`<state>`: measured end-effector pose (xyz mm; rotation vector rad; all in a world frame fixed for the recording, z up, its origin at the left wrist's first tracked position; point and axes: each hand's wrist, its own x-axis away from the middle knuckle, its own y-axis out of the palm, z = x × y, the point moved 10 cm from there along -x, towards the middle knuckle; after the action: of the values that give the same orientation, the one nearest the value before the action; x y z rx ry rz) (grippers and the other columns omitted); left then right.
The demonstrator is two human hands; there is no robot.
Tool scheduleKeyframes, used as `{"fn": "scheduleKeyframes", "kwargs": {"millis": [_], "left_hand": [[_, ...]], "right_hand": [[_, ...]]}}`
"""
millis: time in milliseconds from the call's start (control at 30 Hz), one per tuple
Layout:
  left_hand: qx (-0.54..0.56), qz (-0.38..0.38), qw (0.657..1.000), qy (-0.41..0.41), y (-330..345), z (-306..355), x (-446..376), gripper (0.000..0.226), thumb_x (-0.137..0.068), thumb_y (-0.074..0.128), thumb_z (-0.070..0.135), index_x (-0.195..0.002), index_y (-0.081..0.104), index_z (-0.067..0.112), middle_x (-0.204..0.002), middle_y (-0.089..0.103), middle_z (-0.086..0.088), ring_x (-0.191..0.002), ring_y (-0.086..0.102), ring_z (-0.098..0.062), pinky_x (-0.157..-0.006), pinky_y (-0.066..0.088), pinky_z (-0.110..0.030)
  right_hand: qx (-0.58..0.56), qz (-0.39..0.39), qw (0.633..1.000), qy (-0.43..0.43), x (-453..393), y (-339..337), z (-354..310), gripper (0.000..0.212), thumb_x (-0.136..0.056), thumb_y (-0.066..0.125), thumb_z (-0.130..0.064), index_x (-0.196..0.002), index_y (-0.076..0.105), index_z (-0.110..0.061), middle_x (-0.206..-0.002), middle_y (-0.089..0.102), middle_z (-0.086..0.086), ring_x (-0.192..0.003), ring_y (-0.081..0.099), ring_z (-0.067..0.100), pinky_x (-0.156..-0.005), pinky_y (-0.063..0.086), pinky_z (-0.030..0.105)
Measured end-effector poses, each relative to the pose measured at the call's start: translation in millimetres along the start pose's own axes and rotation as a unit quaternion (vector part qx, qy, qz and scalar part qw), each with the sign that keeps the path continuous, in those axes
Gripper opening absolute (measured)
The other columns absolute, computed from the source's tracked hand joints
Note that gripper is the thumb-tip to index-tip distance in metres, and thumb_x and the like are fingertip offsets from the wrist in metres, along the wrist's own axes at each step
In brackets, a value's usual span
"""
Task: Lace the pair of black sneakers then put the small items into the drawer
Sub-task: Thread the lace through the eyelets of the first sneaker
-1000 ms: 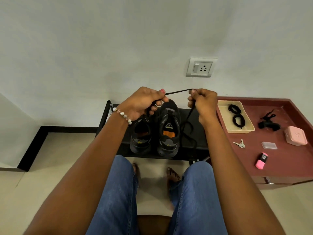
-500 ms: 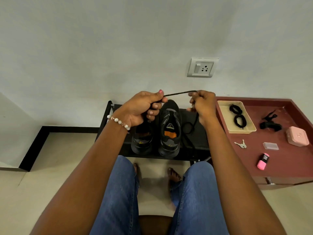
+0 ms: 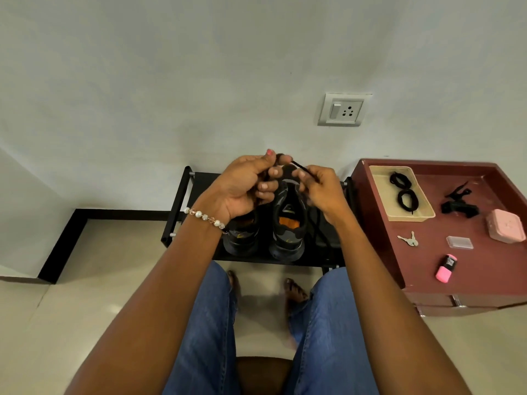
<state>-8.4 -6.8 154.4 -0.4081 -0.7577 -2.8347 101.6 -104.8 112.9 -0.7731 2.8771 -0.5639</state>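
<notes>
Two black sneakers stand side by side on a low black rack (image 3: pixel 182 195): the left sneaker (image 3: pixel 242 236) is partly hidden by my wrist, the right sneaker (image 3: pixel 288 223) shows an orange insole. My left hand (image 3: pixel 248 183) and my right hand (image 3: pixel 319 189) are close together above the shoes, both pinching a black shoelace (image 3: pixel 302 168) whose rest hangs down beside the right shoe. On the maroon drawer unit (image 3: pixel 484 266) lie keys (image 3: pixel 409 239), a pink marker (image 3: pixel 446 267), a clear case (image 3: pixel 459 242), a pink box (image 3: pixel 504 226) and a black clip (image 3: pixel 459 205).
A beige tray (image 3: pixel 382 195) on the drawer unit holds coiled black laces (image 3: pixel 405 193). A wall socket (image 3: pixel 343 109) is above the rack. My knees in jeans and bare feet are in front of the rack on the tiled floor.
My hands have come closer together, so the stretch of lace between them is much shorter. The left hand's fingers have turned up towards the lace end.
</notes>
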Motion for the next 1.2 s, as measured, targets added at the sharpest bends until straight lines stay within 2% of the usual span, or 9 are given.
{"fn": "scheduleKeyframes", "kwargs": {"millis": [133,267,367,533,667,767,900,1067,1200], "left_hand": [[0.029,0.068,0.988,0.133,-15,19,-9,0.030,-0.102,0.036,0.003,-0.120,0.060,0.002,-0.076,0.055,0.000,-0.055,0.042,-0.008,-0.048,0.035,-0.019],[-0.245,0.179,0.930,0.207,-34,24,-13,0.030,-0.102,0.036,-0.001,-0.124,0.056,0.003,-0.087,0.067,-0.008,-0.073,0.067,-0.011,-0.069,0.053,-0.023],[-0.355,0.101,0.915,0.160,-19,5,-11,0.028,-0.102,0.034,0.000,-0.121,0.055,-0.002,-0.090,0.067,-0.014,-0.079,0.070,-0.018,-0.078,0.058,-0.035],[-0.064,-0.014,0.993,0.093,7,-14,0,0.035,-0.105,0.029,0.010,-0.118,0.060,0.001,-0.064,0.051,-0.003,-0.053,0.050,-0.017,-0.057,0.046,-0.029],[0.100,0.064,0.986,0.120,-10,0,-5,0.035,-0.105,0.029,0.008,-0.125,0.054,-0.003,-0.064,0.046,-0.001,-0.052,0.044,-0.012,-0.058,0.047,-0.028],[-0.032,0.159,0.975,0.149,-30,7,-8,0.030,-0.105,0.029,0.007,-0.126,0.051,0.005,-0.072,0.055,-0.004,-0.063,0.057,-0.016,-0.069,0.055,-0.029],[-0.310,0.083,0.935,0.149,-12,-3,-7,0.028,-0.104,0.031,0.005,-0.115,0.056,0.004,-0.077,0.060,-0.007,-0.065,0.060,-0.018,-0.072,0.055,-0.034],[0.093,-0.027,0.993,0.066,8,-20,0,0.037,-0.105,0.029,0.018,-0.110,0.062,0.002,-0.062,0.042,0.002,-0.043,0.031,-0.006,-0.050,0.042,-0.022],[0.179,0.067,0.974,0.118,-15,-2,-10,0.030,-0.105,0.032,0.020,-0.115,0.055,0.003,-0.071,0.051,0.000,-0.051,0.040,-0.008,-0.056,0.045,-0.023]], "right_hand": [[0.221,-0.176,0.956,-0.073,27,39,-23,0.021,-0.099,0.055,-0.019,-0.095,0.069,-0.004,-0.067,0.060,0.001,-0.065,0.060,0.015,-0.066,0.046,0.029],[0.289,-0.311,0.897,-0.126,57,53,-64,0.015,-0.096,0.060,-0.021,-0.097,0.068,-0.008,-0.070,0.066,-0.001,-0.072,0.067,0.014,-0.069,0.052,0.027],[0.207,-0.227,0.938,-0.162,43,17,-101,0.010,-0.094,0.063,-0.021,-0.093,0.070,-0.013,-0.064,0.064,-0.010,-0.060,0.061,-0.002,-0.062,0.044,0.014],[0.037,-0.019,0.997,-0.063,1,-21,-67,0.021,-0.094,0.063,-0.027,-0.076,0.068,-0.019,-0.059,0.058,-0.007,-0.055,0.051,0.007,-0.061,0.042,0.028],[0.081,-0.224,0.971,-0.017,35,40,-28,0.028,-0.104,0.045,-0.021,-0.087,0.066,-0.011,-0.056,0.050,-0.004,-0.053,0.050,0.012,-0.060,0.044,0.037],[0.166,-0.349,0.921,-0.049,59,57,-41,0.020,-0.102,0.048,-0.015,-0.103,0.066,-0.005,-0.068,0.057,0.005,-0.066,0.059,0.026,-0.067,0.053,0.039],[0.153,-0.236,0.950,-0.139,31,17,-88,0.013,-0.095,0.061,-0.019,-0.097,0.070,-0.010,-0.075,0.066,-0.001,-0.067,0.061,0.010,-0.067,0.052,0.029],[-0.007,-0.059,0.995,-0.083,5,-18,-63,0.019,-0.093,0.066,-0.024,-0.080,0.070,-0.010,-0.065,0.065,0.005,-0.054,0.049,0.002,-0.059,0.042,0.026],[0.063,-0.250,0.966,-0.032,41,36,-25,0.024,-0.102,0.049,-0.017,-0.088,0.068,-0.015,-0.061,0.050,0.001,-0.056,0.049,0.010,-0.059,0.046,0.030]]}}
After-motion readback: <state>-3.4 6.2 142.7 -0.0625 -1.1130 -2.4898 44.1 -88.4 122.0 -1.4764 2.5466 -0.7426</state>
